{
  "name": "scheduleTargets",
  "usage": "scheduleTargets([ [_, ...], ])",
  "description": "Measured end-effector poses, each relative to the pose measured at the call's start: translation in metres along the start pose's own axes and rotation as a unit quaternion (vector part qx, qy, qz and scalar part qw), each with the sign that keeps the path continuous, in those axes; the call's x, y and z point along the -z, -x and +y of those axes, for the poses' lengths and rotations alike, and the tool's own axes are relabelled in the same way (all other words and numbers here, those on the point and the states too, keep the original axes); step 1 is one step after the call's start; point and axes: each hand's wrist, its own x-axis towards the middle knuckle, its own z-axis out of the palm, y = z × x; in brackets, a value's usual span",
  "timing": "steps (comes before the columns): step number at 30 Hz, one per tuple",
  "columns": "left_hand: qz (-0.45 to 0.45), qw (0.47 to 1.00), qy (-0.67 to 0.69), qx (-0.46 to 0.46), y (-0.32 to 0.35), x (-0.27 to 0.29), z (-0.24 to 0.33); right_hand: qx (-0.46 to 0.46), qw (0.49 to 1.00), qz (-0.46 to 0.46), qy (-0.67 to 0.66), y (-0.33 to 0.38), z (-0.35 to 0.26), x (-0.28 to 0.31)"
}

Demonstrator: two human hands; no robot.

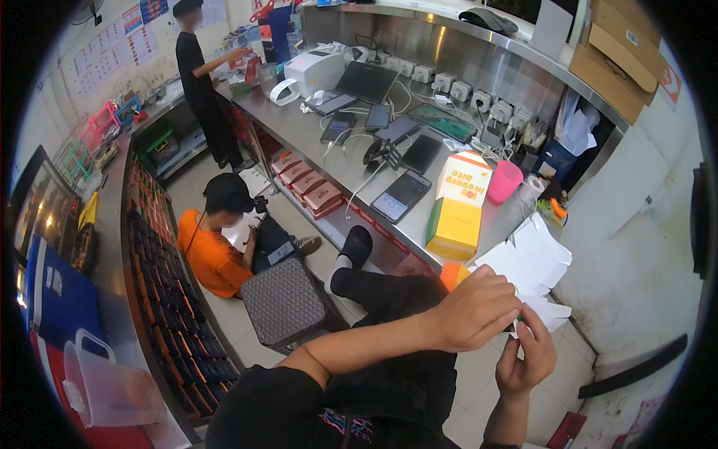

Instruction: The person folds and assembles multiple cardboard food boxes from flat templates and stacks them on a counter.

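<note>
At the counter's right end, my left hand and my right hand meet with fingertips pinched together. Between and behind them is a carton, mostly hidden: an orange corner shows left of my left hand, and a bit of green at the fingertips. Its colours match the yellow, white and green carton standing upright on the counter just beyond. White flat card sheets with notched edges lie behind my hands. A pink cup stands beside the upright carton.
Several phones, including one with a lit screen, lie among white cables on the steel counter. A grey stool stands left of my leg. A person in orange sits low on the floor; another in black stands farther back.
</note>
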Motion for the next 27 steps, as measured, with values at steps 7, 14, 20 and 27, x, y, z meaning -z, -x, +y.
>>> scheduleTargets([
  [7,-0.010,0.999,0.027,-0.028,-0.001,0.005,0.010,-0.076,0.994,-0.058,-0.055,-0.012,-0.010,0.016],
  [14,-0.011,0.999,0.037,-0.031,-0.001,0.003,0.014,-0.063,0.996,-0.058,0.001,-0.012,-0.017,0.020],
  [20,-0.016,0.998,0.004,-0.055,0.003,0.000,0.016,-0.220,0.958,-0.032,-0.182,-0.015,-0.019,0.021],
  [27,-0.032,0.997,0.027,-0.068,-0.002,-0.005,0.024,-0.346,0.862,-0.133,-0.345,-0.007,0.006,0.041],
])
